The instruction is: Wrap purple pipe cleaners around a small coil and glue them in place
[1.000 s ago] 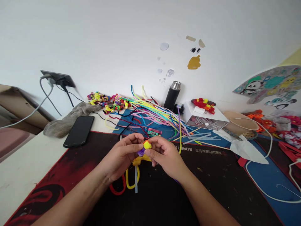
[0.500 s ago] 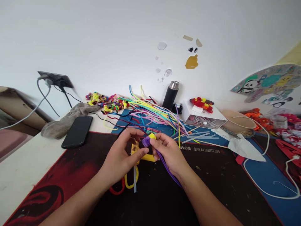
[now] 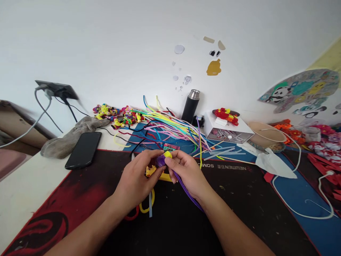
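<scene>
Between my two hands is a small purple and yellow pipe-cleaner piece [image 3: 160,161], wound into a short roll. My left hand [image 3: 138,174] pinches its purple end with thumb and fingers. The fingers of my right hand [image 3: 186,170] close on its yellow end. A long purple pipe cleaner [image 3: 188,192] trails from it below my right hand. Beneath my hands, partly hidden, lie a yellow object [image 3: 151,171] and scissors with a yellow handle loop [image 3: 145,209] and a red loop [image 3: 133,214]. A pale glue-stick-like strip [image 3: 150,206] lies across the yellow loop.
Behind my hands spreads a heap of coloured pipe cleaners [image 3: 170,124]. Small colourful figures [image 3: 106,111] sit to its left, a black phone [image 3: 84,150] nearer. A black thermos [image 3: 190,106], a white drawer box [image 3: 234,131] and a beige bowl [image 3: 266,132] stand at the back.
My left hand has moved in from beside the roll and now grips its purple end. The whole view has shifted slightly.
</scene>
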The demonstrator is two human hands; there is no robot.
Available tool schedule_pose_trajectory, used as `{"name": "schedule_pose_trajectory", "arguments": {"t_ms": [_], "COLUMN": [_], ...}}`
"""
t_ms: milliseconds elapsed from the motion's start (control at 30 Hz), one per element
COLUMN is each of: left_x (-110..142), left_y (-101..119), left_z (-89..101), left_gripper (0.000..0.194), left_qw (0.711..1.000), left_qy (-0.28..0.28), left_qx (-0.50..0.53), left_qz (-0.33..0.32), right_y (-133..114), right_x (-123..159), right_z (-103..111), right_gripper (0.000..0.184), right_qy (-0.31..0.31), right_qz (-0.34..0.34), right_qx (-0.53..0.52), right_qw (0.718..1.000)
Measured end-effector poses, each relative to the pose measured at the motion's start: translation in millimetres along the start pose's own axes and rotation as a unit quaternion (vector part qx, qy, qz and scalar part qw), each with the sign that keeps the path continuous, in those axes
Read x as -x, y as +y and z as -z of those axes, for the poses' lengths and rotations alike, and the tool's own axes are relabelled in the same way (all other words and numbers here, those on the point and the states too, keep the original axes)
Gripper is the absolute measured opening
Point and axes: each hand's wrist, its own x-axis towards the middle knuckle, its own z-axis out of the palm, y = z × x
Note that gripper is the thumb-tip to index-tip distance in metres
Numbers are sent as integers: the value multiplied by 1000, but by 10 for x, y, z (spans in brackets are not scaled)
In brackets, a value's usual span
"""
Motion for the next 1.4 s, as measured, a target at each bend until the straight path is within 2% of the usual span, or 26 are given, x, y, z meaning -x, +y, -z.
{"name": "schedule_pose_trajectory", "arguments": {"t_ms": [133, 333, 600, 733, 967, 1400], "left_x": [19, 7, -41, -53, -70, -74], "left_y": [-60, -37, 32, 23, -26, 23], "left_z": [-17, -15, 38, 49, 28, 40], "left_gripper": [20, 20, 14, 18, 29, 34], "left_qw": [995, 992, 997, 997, 974, 960], "left_qy": [-2, -6, 34, 37, 19, 21], "left_qx": [-71, -93, -63, -30, 124, 176], "left_qz": [-76, -82, -10, 66, 190, 215], "right_y": [0, 9, 11, 8, 8, 48], "right_x": [-2, 0, 18, 18, 35, 39], "right_z": [-8, -13, -21, -36, -57, -108], "right_gripper": [52, 51, 48, 46, 43, 41], "right_qy": [-2, -2, -30, -40, -40, -39], "right_qz": [-4, -12, -35, -31, -24, 0], "right_qx": [-5, -2, 1, 10, 20, 47], "right_qw": [1000, 1000, 999, 999, 999, 998]}}
